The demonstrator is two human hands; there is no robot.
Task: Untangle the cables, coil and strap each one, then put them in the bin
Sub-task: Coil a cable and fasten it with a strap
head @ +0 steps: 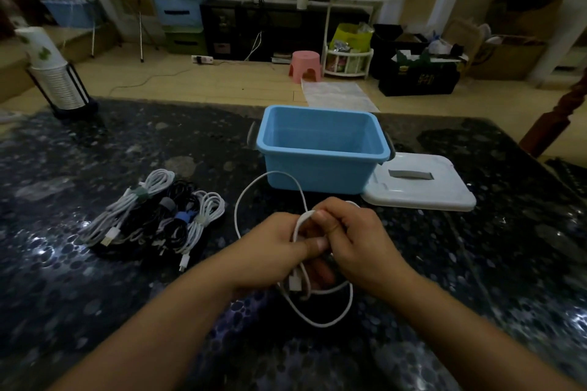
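Observation:
My left hand [273,247] and my right hand [355,238] meet over the dark table, both gripping one white cable [251,190]. One loop of it arcs up toward the blue bin [320,152]; another loop hangs below my hands, with a white plug dangling between them. The bin stands open just beyond my hands and nothing shows inside it. To the left lie several coiled, strapped cables [152,216], white and black, side by side.
The bin's white lid [419,184] lies flat to its right. A stack of paper cups in a black holder [57,82] stands at the table's far left. A dark wooden post [552,120] rises at the right edge.

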